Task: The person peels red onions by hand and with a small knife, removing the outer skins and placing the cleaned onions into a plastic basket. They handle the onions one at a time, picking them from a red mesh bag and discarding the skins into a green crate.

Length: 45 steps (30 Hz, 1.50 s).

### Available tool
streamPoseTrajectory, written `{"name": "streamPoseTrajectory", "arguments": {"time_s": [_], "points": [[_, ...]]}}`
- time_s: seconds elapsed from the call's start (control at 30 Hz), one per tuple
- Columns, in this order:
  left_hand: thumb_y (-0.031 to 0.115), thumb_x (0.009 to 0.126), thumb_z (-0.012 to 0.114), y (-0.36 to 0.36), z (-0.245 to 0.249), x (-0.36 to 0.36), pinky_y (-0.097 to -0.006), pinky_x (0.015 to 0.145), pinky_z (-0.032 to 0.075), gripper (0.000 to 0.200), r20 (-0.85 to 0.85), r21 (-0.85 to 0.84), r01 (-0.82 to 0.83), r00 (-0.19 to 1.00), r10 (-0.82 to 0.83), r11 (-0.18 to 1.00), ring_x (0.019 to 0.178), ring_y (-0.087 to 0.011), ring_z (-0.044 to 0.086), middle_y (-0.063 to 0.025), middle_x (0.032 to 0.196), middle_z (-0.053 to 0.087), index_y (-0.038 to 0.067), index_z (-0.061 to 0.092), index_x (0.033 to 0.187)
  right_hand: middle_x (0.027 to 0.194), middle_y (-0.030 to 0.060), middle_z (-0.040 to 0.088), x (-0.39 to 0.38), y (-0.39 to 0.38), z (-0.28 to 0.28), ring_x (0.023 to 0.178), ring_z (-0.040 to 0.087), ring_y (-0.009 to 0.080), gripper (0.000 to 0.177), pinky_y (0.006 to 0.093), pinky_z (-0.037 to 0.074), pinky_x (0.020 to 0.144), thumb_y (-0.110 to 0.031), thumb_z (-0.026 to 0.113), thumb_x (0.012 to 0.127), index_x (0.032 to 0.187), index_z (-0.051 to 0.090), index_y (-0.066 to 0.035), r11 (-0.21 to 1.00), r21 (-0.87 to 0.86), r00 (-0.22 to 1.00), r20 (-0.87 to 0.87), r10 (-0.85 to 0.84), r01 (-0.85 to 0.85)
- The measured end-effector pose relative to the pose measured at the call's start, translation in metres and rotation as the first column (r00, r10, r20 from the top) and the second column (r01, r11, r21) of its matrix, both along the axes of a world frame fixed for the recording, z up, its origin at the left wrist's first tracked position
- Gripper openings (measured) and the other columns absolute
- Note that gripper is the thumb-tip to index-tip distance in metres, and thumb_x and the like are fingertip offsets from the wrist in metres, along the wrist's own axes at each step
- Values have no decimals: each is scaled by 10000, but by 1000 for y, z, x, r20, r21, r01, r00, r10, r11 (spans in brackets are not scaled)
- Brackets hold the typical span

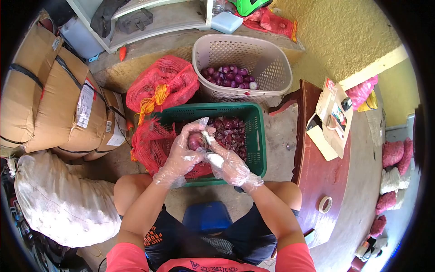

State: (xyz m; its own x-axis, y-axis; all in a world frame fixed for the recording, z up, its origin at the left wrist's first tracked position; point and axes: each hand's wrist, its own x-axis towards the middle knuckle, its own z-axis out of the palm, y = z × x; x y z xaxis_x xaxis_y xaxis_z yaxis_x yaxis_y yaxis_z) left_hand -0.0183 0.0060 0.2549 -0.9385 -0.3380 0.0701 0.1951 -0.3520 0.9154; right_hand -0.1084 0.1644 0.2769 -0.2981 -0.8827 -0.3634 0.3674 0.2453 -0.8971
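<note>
My left hand (178,152), in a clear plastic glove, is closed around a red onion (195,142). Also gloved, my right hand (232,167) meets it at the onion and grips a small white-handled tool (215,160); its working end is hidden by my fingers. Both hands are above a green plastic crate (256,136). Inside the crate, red onions and loose skins (231,136) lie on the right. A red mesh sack (152,144) spreads over the crate's left side.
Behind the crate stands a beige perforated basket (272,63) holding peeled purple onions (231,77). A full red mesh bag (163,84) sits beside it. Strapped cartons (68,97) and a white sack (63,199) are left; a brown wooden table (317,181) with a tape roll (325,204) is right.
</note>
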Motion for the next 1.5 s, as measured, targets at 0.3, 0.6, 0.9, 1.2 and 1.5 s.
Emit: {"name": "streamPoseTrajectory", "arguments": {"time_s": [0.3, 0.6, 0.9, 1.2, 1.5], "points": [[-173, 694, 530, 3, 3, 1, -318, 985, 440, 661, -22, -75, -48, 999, 47, 996, 1187, -194, 528, -156, 1321, 536, 78, 456, 1301, 1462, 129, 427, 5, -6, -9, 1261, 468, 164, 576, 285, 357, 1051, -126, 462, 983, 1518, 254, -74, 952, -305, 978, -196, -75, 12], [-7, 723, 679, 2, 0, 3, -355, 1012, 428, 773, -24, -87, -50, 999, 48, 995, 1243, -241, 503, -182, 1348, 517, 69, 391, 1437, 1506, 173, 363, 6, -6, -6, 1360, 407, 280, 580, 327, 320, 1096, -188, 459, 987, 1514, 248, -68, 974, -221, 953, -301, -32, -37], [-78, 757, 553, 2, 3, 1, -348, 1044, 402, 694, 92, 36, 45, 995, -49, 998, 1202, -206, 496, -135, 1476, 390, 77, 386, 1412, 1100, 265, 636, 9, -2, -16, 1006, 655, 366, 540, 409, 474, 871, -228, 462, 986, 1502, 310, -175, 994, 53, 825, -563, -46, 92], [255, 917, 589, 7, 22, -4, -361, 1017, 405, 536, 188, -418, 65, 982, 17, 906, 1156, -220, 530, -134, 1297, 509, 53, 383, 1369, 1432, 163, 461, -12, -1, 32, 1242, 515, 216, 567, 302, 394, 1004, -180, 486, 985, 1509, 284, -103, 979, 190, 901, -433, 14, 76], [285, 920, 547, 9, 23, 10, -352, 867, 492, 553, 245, -389, 104, 970, -6, 915, 1008, -253, 596, -153, 1138, 572, 59, 364, 1390, 1466, 174, 424, -2, 8, 0, 1313, 459, 253, 619, 328, 335, 1080, -199, 485, 972, 1525, 228, -95, 993, -103, 946, -313, -83, 53]]}}
